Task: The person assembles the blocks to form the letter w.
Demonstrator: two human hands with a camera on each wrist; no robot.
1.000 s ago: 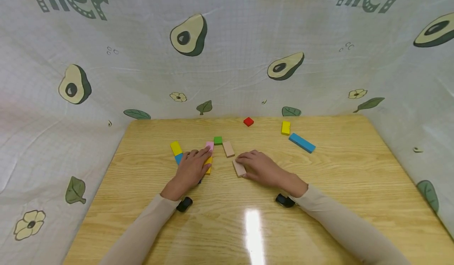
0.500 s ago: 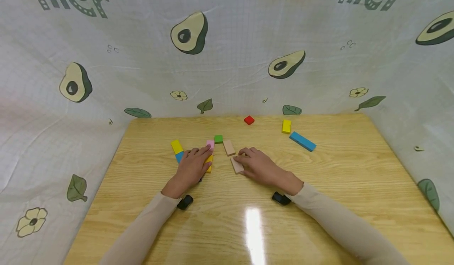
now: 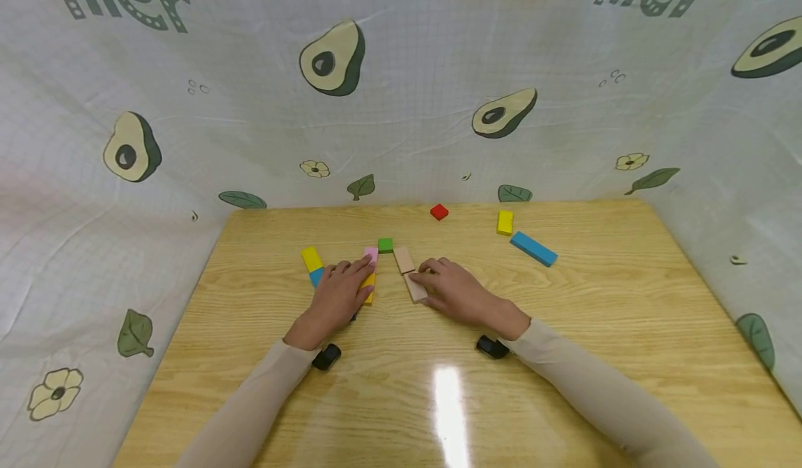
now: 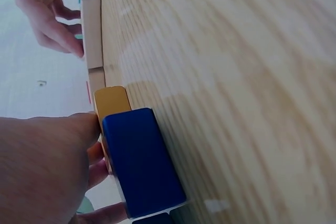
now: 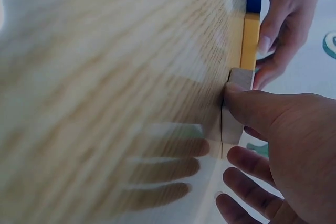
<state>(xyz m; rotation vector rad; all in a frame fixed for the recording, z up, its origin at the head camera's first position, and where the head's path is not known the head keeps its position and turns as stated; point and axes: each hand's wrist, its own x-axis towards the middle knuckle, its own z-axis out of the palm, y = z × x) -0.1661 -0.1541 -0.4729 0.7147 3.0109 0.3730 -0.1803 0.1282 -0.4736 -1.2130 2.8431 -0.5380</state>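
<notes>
My right hand (image 3: 459, 292) pinches a plain wooden block (image 3: 416, 290), thumb on one side and index finger on the other. Its far end meets a second plain block (image 3: 404, 260), nearly in line. My left hand (image 3: 339, 295) rests over a row of blocks: fingers reach the pink block (image 3: 372, 251), and the thumb touches the orange block (image 3: 370, 295). A dark blue block (image 4: 144, 161) stands at the orange one's near end in the left wrist view. A green block (image 3: 385, 246) lies between the pink and plain blocks. The left palm hides part of the row.
Left of my left hand, a yellow block (image 3: 311, 258) meets a blue block (image 3: 316, 277), partly covered. At the back lie a red block (image 3: 439, 212), another yellow block (image 3: 505, 222) and a long blue block (image 3: 533, 248). A patterned cloth (image 3: 413, 106) hangs behind the table.
My right hand has slid the plain block away from me and leftward, closing the gap to the second plain block. My left hand has stayed on its row.
</notes>
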